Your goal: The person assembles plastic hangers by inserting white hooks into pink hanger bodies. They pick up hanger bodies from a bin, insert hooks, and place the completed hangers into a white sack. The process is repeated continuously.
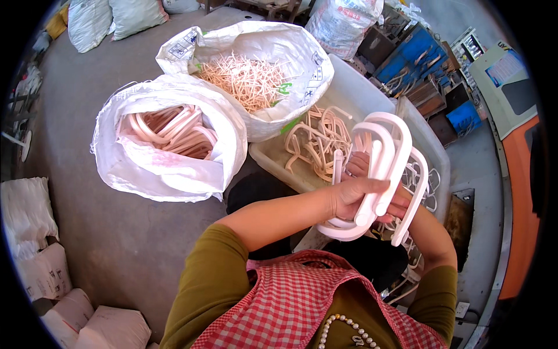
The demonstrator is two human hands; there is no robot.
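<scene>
Several thick, pale pink plastic hooks (400, 168), curved like cane handles, are bunched together in front of me. My left hand (349, 196) is closed round the bunch, its thumb lying across the straight stems. From the other side, my right hand (399, 208) grips the same hooks low down, partly hidden behind them. The bunch is held above a whitish plastic tub (351, 81). Tangled, thinner pinkish plastic pieces (325, 142) lie in the tub just beyond my hands, and whiter loops show on its right side.
Left of the tub stands a white woven sack (157, 183) of similar hooks. Behind it, another sack (308, 49) contains short thin sticks. Filled bags (110, 328) line the left floor. An orange and grey machine (520, 192) stands at the right, with blue metal equipment (415, 55) behind.
</scene>
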